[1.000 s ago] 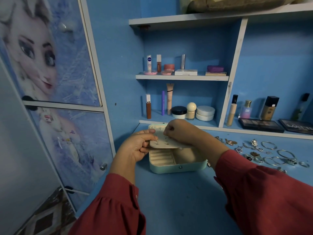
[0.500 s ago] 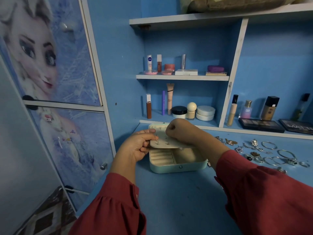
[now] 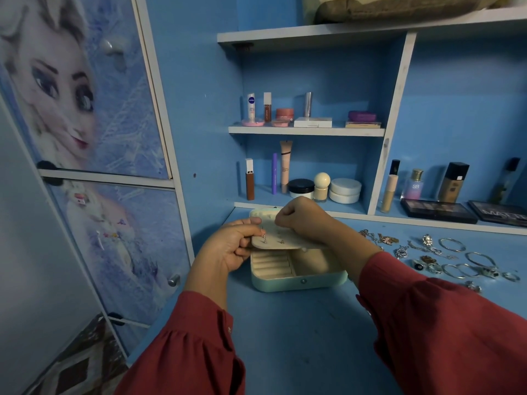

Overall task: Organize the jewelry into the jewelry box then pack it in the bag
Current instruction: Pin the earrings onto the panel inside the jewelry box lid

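My open mint jewelry box [image 3: 299, 280] sits on the blue desk [image 3: 299, 337]. Above it, my left hand [image 3: 228, 249] pinches the cream earring panel [image 3: 285, 238]; my right hand [image 3: 302, 220] curls over its far edge. Loose jewelry [image 3: 456, 258] lies right; cosmetics [image 3: 322, 186] line shelves behind.

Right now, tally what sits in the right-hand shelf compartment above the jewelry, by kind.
Upright containers: 4 (beige tube, perfume bottle, foundation bottle, dark bottle)
Flat palettes: 2 (left palette, right palette)
Total: 6
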{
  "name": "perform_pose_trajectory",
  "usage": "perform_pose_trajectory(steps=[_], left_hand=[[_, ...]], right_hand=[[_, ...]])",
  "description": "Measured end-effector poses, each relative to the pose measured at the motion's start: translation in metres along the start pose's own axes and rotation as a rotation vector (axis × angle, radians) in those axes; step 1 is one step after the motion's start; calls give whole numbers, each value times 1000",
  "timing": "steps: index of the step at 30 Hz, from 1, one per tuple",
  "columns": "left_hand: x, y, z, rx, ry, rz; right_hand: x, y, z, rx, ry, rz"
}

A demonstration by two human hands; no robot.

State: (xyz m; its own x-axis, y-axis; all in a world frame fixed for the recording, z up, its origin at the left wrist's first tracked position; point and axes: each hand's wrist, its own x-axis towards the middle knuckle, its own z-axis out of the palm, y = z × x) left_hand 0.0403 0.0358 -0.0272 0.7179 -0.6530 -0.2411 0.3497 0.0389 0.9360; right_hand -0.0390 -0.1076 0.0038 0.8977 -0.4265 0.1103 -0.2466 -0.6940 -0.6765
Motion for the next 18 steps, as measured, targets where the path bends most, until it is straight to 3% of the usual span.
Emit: perform_pose_trajectory(steps=[18], left_hand=[[3,-1,-1,-16,-11,-10]], right_hand=[[-1,0,-1,-10,-35,85]])
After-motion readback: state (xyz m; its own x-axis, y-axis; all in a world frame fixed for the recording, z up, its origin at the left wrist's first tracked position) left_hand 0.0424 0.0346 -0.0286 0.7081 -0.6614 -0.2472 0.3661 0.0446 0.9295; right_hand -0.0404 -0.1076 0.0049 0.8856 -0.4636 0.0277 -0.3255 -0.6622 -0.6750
